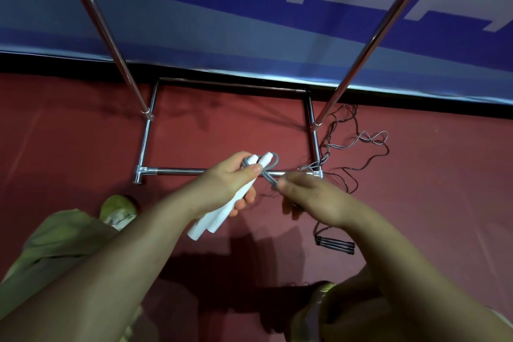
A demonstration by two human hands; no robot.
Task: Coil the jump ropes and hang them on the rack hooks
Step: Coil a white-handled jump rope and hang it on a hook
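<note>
**Both hands on the grey rope**

The left hand (236, 180) grips two white handles (219, 216) side by side, above the rack's base frame (144, 147). The right hand (308, 197) pinches the grey rope (270, 178) leading from them. Farther right, loose rope (358, 147) and black handles (337, 247) lie on the red floor (430, 189).

Two hands (236, 183) are showing; two white handles (222, 214) are sitting in one; two black handles (336, 246) are lying on the floor; two rack poles (369, 44) are rising.
</note>
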